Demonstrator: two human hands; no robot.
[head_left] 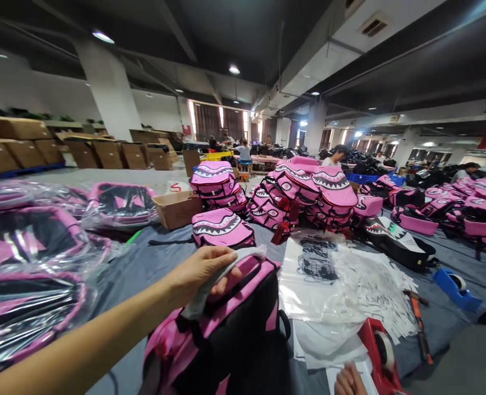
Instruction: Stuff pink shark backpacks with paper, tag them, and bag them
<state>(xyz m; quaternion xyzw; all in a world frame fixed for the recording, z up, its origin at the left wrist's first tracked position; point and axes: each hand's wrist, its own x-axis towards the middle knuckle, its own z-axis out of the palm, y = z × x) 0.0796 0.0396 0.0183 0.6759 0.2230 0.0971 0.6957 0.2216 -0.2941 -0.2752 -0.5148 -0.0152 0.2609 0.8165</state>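
Observation:
A pink and black backpack stands on the cloth-covered table in front of me. My left hand pinches a thin white wrapping sheet that lies along the top of the backpack, by its carry handle. At the bottom edge, my right hand is partly cut off and a little blurred. Its fingers look curled together, and what they hold, if anything, is hidden. Close beside it on the right is a red tape dispenser with a roll of clear tape. White paper lies under and behind that hand.
Plastic-wrapped backpacks line the left. Pink shark-mouth backpacks are piled behind, beside a cardboard box. To the right lie clear plastic bags, paper tags, a hammer and a blue tape dispenser. People work farther back.

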